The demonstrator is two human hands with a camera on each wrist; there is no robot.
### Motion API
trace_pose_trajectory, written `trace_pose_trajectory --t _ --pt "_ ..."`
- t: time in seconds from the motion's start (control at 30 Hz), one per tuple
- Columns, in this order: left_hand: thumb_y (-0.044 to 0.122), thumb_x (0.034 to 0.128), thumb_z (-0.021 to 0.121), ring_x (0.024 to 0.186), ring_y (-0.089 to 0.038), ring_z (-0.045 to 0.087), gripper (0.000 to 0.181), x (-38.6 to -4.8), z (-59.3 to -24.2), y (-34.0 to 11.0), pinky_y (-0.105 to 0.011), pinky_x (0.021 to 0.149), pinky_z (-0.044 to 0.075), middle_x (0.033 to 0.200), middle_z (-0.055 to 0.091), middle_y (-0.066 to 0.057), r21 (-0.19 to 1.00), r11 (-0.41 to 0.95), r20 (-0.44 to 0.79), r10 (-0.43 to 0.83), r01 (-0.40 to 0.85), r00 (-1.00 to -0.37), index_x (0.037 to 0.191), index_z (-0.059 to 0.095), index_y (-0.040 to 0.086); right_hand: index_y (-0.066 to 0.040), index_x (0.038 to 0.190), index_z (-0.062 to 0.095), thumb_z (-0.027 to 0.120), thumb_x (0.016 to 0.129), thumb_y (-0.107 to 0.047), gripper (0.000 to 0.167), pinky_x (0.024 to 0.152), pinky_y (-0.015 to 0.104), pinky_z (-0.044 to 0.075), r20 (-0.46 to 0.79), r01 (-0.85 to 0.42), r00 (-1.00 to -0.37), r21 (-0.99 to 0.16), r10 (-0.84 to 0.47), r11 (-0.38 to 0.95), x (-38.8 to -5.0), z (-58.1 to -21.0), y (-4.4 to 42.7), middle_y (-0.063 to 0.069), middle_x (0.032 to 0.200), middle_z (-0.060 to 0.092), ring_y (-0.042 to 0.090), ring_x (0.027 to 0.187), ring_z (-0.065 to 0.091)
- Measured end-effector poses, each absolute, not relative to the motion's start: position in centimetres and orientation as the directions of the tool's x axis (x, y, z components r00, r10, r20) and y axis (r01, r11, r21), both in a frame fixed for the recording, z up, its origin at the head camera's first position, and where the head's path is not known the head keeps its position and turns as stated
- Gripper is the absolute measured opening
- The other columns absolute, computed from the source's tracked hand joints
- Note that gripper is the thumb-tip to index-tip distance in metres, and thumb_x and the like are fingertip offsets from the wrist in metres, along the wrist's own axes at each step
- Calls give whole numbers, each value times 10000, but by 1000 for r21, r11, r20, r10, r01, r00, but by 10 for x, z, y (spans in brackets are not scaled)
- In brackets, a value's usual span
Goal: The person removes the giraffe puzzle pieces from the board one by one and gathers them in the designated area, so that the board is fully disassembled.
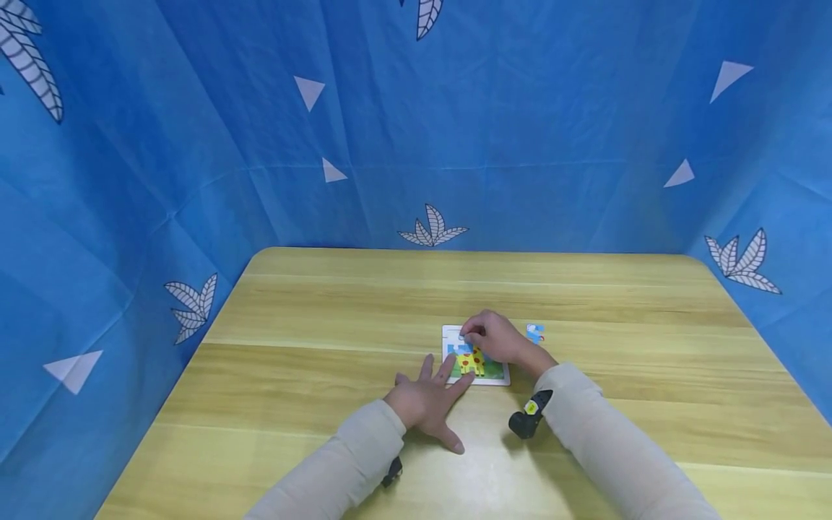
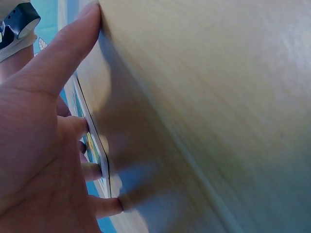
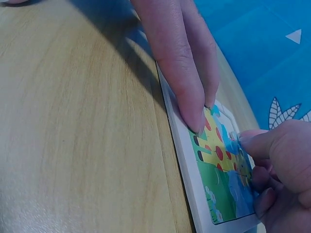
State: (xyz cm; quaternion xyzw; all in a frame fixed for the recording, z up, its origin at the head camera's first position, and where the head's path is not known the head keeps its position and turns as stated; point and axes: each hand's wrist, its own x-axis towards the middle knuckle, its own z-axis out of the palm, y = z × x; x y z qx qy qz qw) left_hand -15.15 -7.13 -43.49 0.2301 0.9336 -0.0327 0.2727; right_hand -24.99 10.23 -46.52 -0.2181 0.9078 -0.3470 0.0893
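Note:
A white-framed puzzle board (image 1: 477, 383) with a yellow, red-spotted giraffe picture lies on the table. My left hand (image 1: 425, 401) is spread beside it, with fingertips resting on its left and lower edge; in the right wrist view two of its fingers (image 3: 182, 73) press on the board (image 3: 187, 179). Over the board's upper part my right hand (image 1: 497, 339) has its thumb and fingers curled together, pinching a small blue-and-white puzzle piece (image 1: 463, 336) that they mostly cover. In the left wrist view the left palm (image 2: 43, 145) hides much of the board.
Another blue puzzle piece (image 1: 535, 333) lies on the wooden table (image 1: 325, 310) to the right of the board, near the right forearm. A blue curtain (image 1: 520, 144) with leaf and triangle prints hangs behind and at both sides.

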Motion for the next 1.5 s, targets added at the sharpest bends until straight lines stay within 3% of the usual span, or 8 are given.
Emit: trace_pose_trajectory --t 0.5,0.93,1.23,1.5 --pt "751 627 661 1444 -360 82 1088 -151 -434 -71 -687 951 319 1601 3 -20 51 892 -527 406 449 -746 1499 99 421 -89 948 712 579 917 -76 137 729 337 427 25 -350 -891 -674 -453 651 -248 -464 104 105 1002 546 182 818 478" --pt "732 626 679 1445 -364 69 1090 -151 -433 -72 -699 961 294 1601 8 -29 78 895 -529 411 439 -743 1500 109 416 -108 927 717 596 907 -88 124 918 508 383 48 -362 -895 -658 -443 661 -247 -462 103 101 1047 607 279 1035 497" --pt "736 628 675 1443 -368 71 1091 -151 -433 -72 -699 959 295 1601 4 -28 72 893 -525 412 444 -744 1501 103 414 -88 920 707 592 908 -76 116 877 447 446 57 -373 -890 -662 -453 650 -247 -461 103 57 950 631 236 969 542" --pt "743 626 668 1443 -369 72 1096 -152 -433 -71 -702 957 298 1600 0 -24 67 893 -529 410 445 -743 1501 96 416 -80 956 705 586 903 -51 133 885 453 450 50 -373 -886 -666 -461 645 -246 -460 104 66 973 627 235 972 555"
